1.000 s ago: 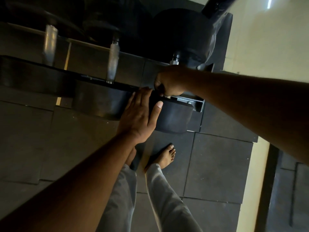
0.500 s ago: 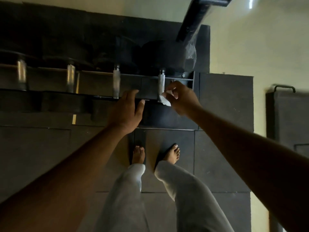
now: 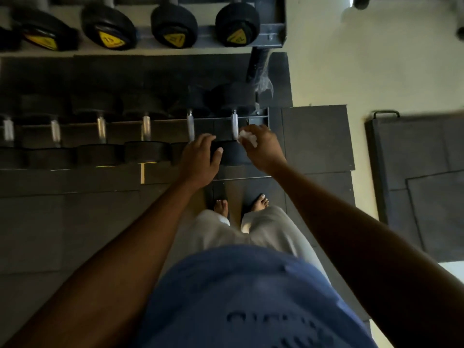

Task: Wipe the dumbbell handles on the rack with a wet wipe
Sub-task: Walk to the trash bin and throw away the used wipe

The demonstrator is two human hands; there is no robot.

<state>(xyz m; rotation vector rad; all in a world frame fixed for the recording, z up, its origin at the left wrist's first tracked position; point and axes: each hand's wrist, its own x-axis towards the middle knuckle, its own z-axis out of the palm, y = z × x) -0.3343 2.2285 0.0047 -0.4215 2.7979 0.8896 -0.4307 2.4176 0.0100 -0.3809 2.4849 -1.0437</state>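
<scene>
right hand (image 3: 262, 149) with wet wipe (image 3: 247, 137) beside dumbbell handle (image 3: 235, 126)

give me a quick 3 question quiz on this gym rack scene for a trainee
1. True or false: the right hand holds the crumpled white wet wipe.
2. Multiple choice: the left hand rests on: A) a black rubber dumbbell head on the lower rack; B) a yellow-labelled dumbbell on the upper shelf; C) the floor.
3. Fill in: the wipe is nearest the ____ silver metal dumbbell handle of the lower row.

Key: 1 true; 2 A; 3 rightmost.
</scene>
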